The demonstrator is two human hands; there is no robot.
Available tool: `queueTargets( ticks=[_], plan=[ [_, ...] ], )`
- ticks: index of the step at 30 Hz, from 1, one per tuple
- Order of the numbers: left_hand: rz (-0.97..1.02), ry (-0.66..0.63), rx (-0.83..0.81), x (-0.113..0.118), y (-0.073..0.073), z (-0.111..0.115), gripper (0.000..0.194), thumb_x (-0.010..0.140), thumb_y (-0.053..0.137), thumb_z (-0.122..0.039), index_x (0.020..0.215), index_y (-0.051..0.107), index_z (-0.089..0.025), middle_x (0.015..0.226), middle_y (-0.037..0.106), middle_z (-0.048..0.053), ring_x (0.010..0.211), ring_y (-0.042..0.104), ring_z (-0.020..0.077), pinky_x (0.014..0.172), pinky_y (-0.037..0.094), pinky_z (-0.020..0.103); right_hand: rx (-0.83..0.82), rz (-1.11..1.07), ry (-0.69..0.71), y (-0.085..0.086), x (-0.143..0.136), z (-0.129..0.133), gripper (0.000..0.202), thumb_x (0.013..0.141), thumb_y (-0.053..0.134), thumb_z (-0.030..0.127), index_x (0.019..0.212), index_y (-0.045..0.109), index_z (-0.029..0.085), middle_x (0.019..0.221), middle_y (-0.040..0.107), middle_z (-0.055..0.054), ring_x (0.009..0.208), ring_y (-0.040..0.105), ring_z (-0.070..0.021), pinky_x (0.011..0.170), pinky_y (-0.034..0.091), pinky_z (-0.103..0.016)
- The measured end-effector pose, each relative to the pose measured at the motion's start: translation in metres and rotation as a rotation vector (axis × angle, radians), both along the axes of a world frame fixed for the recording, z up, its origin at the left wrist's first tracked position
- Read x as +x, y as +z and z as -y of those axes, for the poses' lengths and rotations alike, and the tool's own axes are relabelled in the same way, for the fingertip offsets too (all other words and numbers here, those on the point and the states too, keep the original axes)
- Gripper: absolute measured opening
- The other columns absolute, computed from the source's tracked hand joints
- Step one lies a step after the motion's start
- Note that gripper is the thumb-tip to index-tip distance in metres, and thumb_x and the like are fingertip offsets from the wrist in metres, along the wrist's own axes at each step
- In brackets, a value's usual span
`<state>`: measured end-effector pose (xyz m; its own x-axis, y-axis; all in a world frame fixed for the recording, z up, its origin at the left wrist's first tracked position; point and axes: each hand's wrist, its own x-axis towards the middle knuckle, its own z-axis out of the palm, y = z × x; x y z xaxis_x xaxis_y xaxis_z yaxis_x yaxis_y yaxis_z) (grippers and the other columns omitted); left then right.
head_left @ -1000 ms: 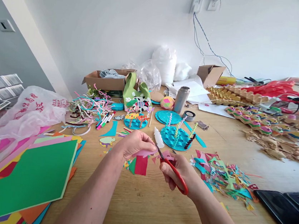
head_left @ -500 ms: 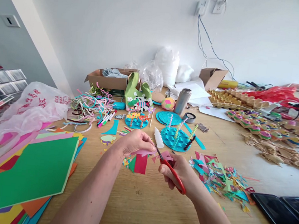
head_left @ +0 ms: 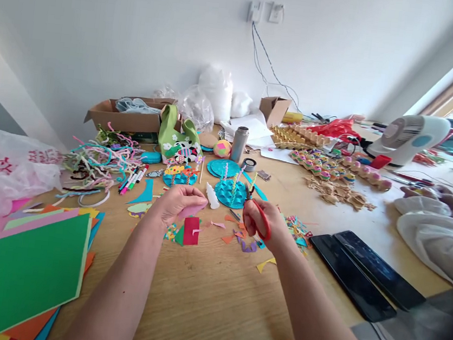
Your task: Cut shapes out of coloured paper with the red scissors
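Observation:
Between the fingertips of my left hand (head_left: 179, 204) is a small piece of pink paper (head_left: 192, 210), pinched over the table. My right hand (head_left: 264, 220) is wrapped round red-handled scissors (head_left: 263, 222), their blades pointing up and away from the paper. Below my left hand lie a dark red paper piece (head_left: 191, 230) and a green scrap (head_left: 180, 235). Small paper scraps (head_left: 248, 246) are strewn under and beside my right hand. Beyond the hands stand a white glue bottle (head_left: 212, 196), lying tilted, and a blue bumpy disc (head_left: 230, 193) with twisted pipe cleaners standing in it.
Coloured paper sheets (head_left: 36, 263) are stacked at left, near tangled pipe cleaners (head_left: 96, 160) and markers (head_left: 133, 178). Two black phones (head_left: 351, 277) lie at right. Further back are a metal flask (head_left: 239, 144), painted egg-carton pieces (head_left: 325, 167) and a white fan (head_left: 412, 138).
The view has turned to the right. My right hand and the scissors have drawn away from the pink paper, which my left hand still pinches. More scraps show on the table.

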<state>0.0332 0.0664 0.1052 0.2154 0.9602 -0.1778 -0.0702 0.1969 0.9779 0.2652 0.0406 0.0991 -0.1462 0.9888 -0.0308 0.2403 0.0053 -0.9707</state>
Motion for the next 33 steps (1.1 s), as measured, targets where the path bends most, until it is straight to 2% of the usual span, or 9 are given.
queueTargets(
  ticks=[3,7,12,17,21,23,26,28,33],
  plan=[
    [0.027,0.07,-0.011,0.0,0.0,-0.001,0.024,0.048,0.084,-0.028,0.065,0.072,-0.016,0.063,0.066,0.001,0.057,0.054,0.0098,0.056,0.04,0.022,0.017,0.184,-0.037,-0.003,0.014,0.009,0.044,0.075,0.062,0.059,0.063,0.05,0.019,0.051,0.056,0.001,0.044,0.054,-0.0121,0.043,0.038,-0.022],
    [0.091,0.157,-0.019,0.002,0.0,-0.001,0.027,0.044,0.085,-0.028,0.065,0.072,-0.016,0.067,0.068,0.002,0.062,0.058,0.0118,0.061,0.044,0.024,0.26,0.62,-0.135,-0.017,0.008,0.024,0.036,0.072,0.07,0.052,0.071,0.052,0.02,0.061,0.06,-0.001,0.057,0.058,-0.0186,0.052,0.04,-0.027],
    [0.181,0.254,0.032,-0.004,0.002,-0.003,0.028,0.047,0.085,-0.029,0.066,0.071,-0.015,0.062,0.065,0.0,0.058,0.056,0.0104,0.057,0.042,0.023,0.649,0.661,0.19,-0.034,-0.032,0.027,0.015,0.082,0.059,0.023,0.097,0.056,0.019,0.103,0.068,-0.011,0.102,0.058,-0.0243,0.084,0.047,-0.032],
    [0.217,0.313,0.043,-0.01,0.002,-0.005,0.028,0.047,0.084,-0.027,0.067,0.069,-0.015,0.061,0.064,-0.001,0.056,0.055,0.0091,0.054,0.041,0.021,0.587,0.928,0.407,-0.054,-0.05,0.016,0.011,0.08,0.056,0.017,0.09,0.06,0.017,0.09,0.069,-0.01,0.091,0.061,-0.0244,0.081,0.046,-0.033],
    [0.209,0.297,0.035,-0.007,-0.005,-0.007,0.026,0.048,0.082,-0.024,0.068,0.068,-0.015,0.06,0.064,-0.001,0.055,0.055,0.0091,0.055,0.042,0.021,0.557,0.985,0.389,-0.065,-0.022,0.022,0.011,0.078,0.052,0.012,0.085,0.06,0.016,0.086,0.069,-0.012,0.086,0.064,-0.0247,0.076,0.047,-0.032],
    [0.205,0.288,0.024,-0.004,-0.009,-0.008,0.026,0.048,0.081,-0.024,0.069,0.067,-0.015,0.062,0.065,0.0,0.057,0.058,0.0103,0.057,0.043,0.022,0.53,1.014,0.269,-0.066,-0.001,0.028,0.014,0.081,0.047,0.011,0.081,0.06,0.017,0.08,0.069,-0.012,0.084,0.064,-0.0257,0.074,0.047,-0.033],
    [0.178,0.273,-0.004,0.003,-0.015,-0.009,0.026,0.051,0.079,-0.026,0.071,0.066,-0.015,0.064,0.067,0.002,0.061,0.062,0.0129,0.058,0.044,0.023,0.508,0.838,0.004,-0.064,0.021,0.034,0.011,0.086,0.048,0.02,0.085,0.059,0.02,0.088,0.07,-0.011,0.087,0.064,-0.0261,0.073,0.049,-0.035],
    [0.182,0.308,0.005,0.007,-0.018,-0.009,0.025,0.051,0.078,-0.026,0.069,0.064,-0.015,0.064,0.067,0.002,0.059,0.06,0.0119,0.057,0.044,0.023,0.399,0.624,-0.182,-0.061,0.021,0.036,0.016,0.085,0.058,0.038,0.083,0.057,0.022,0.082,0.069,-0.009,0.074,0.064,-0.0243,0.065,0.05,-0.035],
    [0.191,0.345,0.023,0.017,-0.024,-0.008,0.022,0.052,0.078,-0.023,0.067,0.064,-0.015,0.062,0.065,0.0,0.055,0.056,0.009,0.056,0.043,0.021,0.174,-0.092,-0.268,-0.051,-0.02,0.033,0.045,0.064,0.078,0.055,0.08,0.054,0.021,0.09,0.07,-0.01,0.08,0.068,-0.0238,0.073,0.055,-0.037]
  ],
)
